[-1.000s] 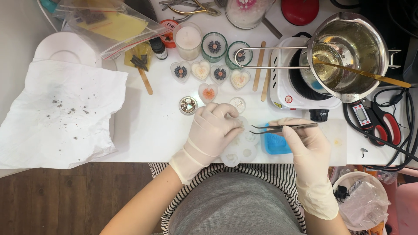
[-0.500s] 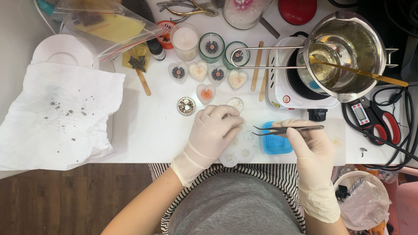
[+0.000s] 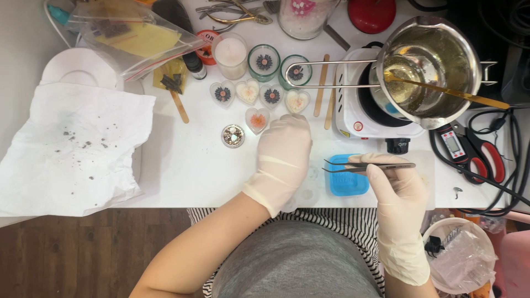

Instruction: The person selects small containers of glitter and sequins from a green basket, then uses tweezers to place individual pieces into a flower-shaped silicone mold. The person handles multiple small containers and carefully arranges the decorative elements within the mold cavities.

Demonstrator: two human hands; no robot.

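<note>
Hands gloved: left hand (image 3: 282, 154) lies flat, fingers together, pinning a clear mould (image 3: 309, 185) at the surface's near edge; right hand (image 3: 398, 190) pinches tweezers (image 3: 367, 166), tips closed over the blue mould (image 3: 348, 179) just beside it. Melting pot (image 3: 430, 69) sits on the hotplate (image 3: 364, 110), far right. Heart moulds (image 3: 259, 96) cluster mid-surface.

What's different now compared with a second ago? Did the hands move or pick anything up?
Very little. The right hand kept its grip on the tweezers and drifted slightly to the right over the blue mould, tips pointing left throughout. The left hand stayed flat on the white table, pressing something hidden beneath it. Nothing was picked up or let go. The metal pot on the hot plate and the small heart-shaped dishes did not move.
</note>
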